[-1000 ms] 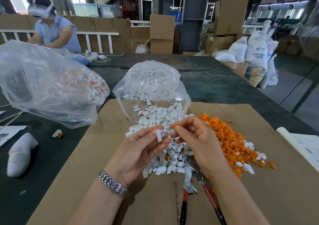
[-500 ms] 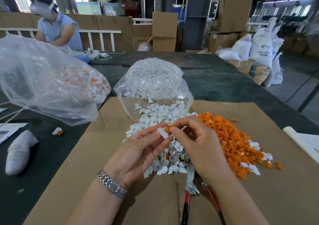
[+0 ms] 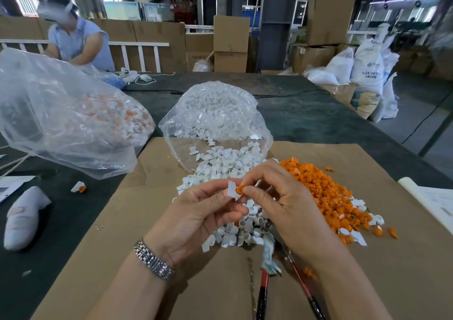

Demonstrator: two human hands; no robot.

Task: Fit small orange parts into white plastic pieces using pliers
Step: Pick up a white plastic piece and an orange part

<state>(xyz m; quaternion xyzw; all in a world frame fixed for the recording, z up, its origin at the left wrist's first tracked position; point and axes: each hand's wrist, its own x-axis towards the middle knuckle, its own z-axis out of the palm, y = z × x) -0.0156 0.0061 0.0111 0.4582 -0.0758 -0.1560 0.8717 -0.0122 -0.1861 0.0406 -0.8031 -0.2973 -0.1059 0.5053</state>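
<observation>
My left hand (image 3: 196, 211) pinches a small white plastic piece (image 3: 231, 190) above the cardboard sheet. My right hand (image 3: 279, 202) pinches a small orange part (image 3: 239, 190) and holds it against that white piece. Under both hands lies a heap of white pieces (image 3: 228, 167) spilling from an open clear bag (image 3: 215, 113). A heap of orange parts (image 3: 321, 187) lies to the right. The pliers (image 3: 263, 292), with red and black handles, lie on the cardboard below my right wrist, partly hidden by it.
A large clear bag (image 3: 61, 118) holding white-and-orange pieces stands at the left. One such piece (image 3: 79, 187) lies on the dark table beside a white glove (image 3: 23, 216). Papers (image 3: 431, 202) lie at the right edge. A person (image 3: 76, 40) sits at the far left.
My right hand has brought the orange part onto the side of the white piece, and both hands have lifted slightly towards me.
</observation>
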